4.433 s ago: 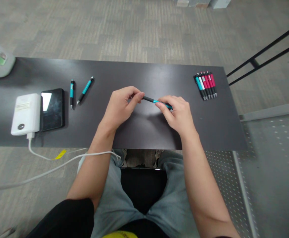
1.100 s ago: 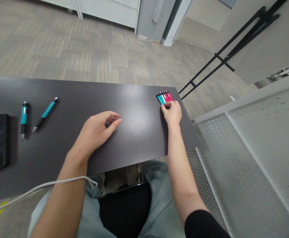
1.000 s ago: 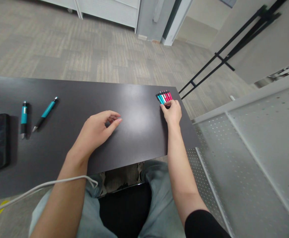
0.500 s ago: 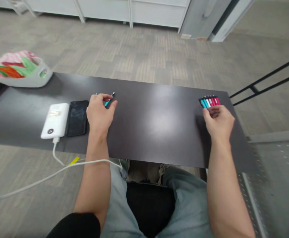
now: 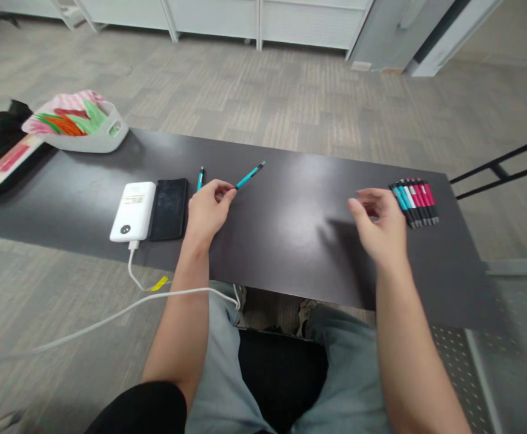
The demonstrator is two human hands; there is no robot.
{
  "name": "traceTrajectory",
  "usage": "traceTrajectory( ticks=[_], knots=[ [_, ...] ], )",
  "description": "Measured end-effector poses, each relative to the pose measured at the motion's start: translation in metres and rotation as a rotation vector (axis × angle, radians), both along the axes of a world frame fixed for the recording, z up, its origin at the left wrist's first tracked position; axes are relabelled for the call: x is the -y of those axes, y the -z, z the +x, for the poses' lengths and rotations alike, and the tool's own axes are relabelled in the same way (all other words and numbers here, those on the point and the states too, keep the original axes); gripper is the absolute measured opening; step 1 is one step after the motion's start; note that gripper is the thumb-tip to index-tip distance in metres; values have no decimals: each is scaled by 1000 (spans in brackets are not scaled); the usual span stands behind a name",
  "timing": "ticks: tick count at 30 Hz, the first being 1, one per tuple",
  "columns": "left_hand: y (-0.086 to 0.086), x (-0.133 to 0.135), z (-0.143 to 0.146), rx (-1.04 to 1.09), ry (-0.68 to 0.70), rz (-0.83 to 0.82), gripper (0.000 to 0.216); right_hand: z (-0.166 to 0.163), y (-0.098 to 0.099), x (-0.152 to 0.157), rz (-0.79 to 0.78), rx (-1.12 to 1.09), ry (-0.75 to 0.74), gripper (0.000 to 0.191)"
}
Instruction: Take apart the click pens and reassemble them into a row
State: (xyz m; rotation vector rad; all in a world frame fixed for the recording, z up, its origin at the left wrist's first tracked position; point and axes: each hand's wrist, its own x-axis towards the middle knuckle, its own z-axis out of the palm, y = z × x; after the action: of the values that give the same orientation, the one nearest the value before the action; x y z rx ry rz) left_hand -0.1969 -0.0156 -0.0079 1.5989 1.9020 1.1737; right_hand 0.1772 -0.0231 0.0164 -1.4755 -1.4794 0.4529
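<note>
Between thumb and fingers, my left hand (image 5: 210, 208) pinches a teal pen (image 5: 249, 175) by one end; its other end points up to the right. Another teal pen (image 5: 201, 178) lies on the table behind that hand, its lower part hidden by the fingers. My right hand (image 5: 380, 223) hovers over the table with its fingers apart and nothing in them. Just to its right lies a neat row of pens (image 5: 415, 202), teal, white and pink-red with black grips, side by side.
The dark table (image 5: 286, 259) also bears a white power bank (image 5: 132, 211) with a white cable (image 5: 123, 314), and a black phone (image 5: 169, 209). A white basket (image 5: 94, 143) of colourful cloth stands at the far left, near a black tray (image 5: 5, 166). Black rails (image 5: 498, 172) run off the right.
My left hand has lifted one teal pen and moved right with it. My right hand has come away from the row of pens towards the left. The view has shifted a little.
</note>
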Motion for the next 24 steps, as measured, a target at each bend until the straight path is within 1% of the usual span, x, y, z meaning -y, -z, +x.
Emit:
traceTrajectory(
  ticks=[2,4,6,8,10,13,15,17,20,24],
  knots=[
    [-1,0,25,202,191,40,21,-25,5,2,-105,-204,-175,44],
    [-4,2,55,305,326,45,24,-49,9,3,-193,-394,-269,54],
    [-9,7,84,347,435,24,22,-67,12,3,-214,-545,-309,53],
    [-14,10,105,359,515,17,21,-77,11,2,-183,-646,-325,50],
    [-16,11,114,366,521,32,27,-78,6,1,-126,-732,-282,51],
    [-15,7,112,333,423,66,36,-66,-7,0,-72,-871,-248,52],
    [-12,3,105,280,363,82,37,-54,-14,1,-53,-953,-284,60],
    [-9,0,100,235,336,89,37,-43,-18,3,-42,-978,-295,73],
    [-6,-1,101,186,344,73,35,-30,-18,6,-16,-981,-225,83],
    [-8,-1,113,164,395,68,36,-20,-14,9,41,-1027,-215,83]
  ],
)
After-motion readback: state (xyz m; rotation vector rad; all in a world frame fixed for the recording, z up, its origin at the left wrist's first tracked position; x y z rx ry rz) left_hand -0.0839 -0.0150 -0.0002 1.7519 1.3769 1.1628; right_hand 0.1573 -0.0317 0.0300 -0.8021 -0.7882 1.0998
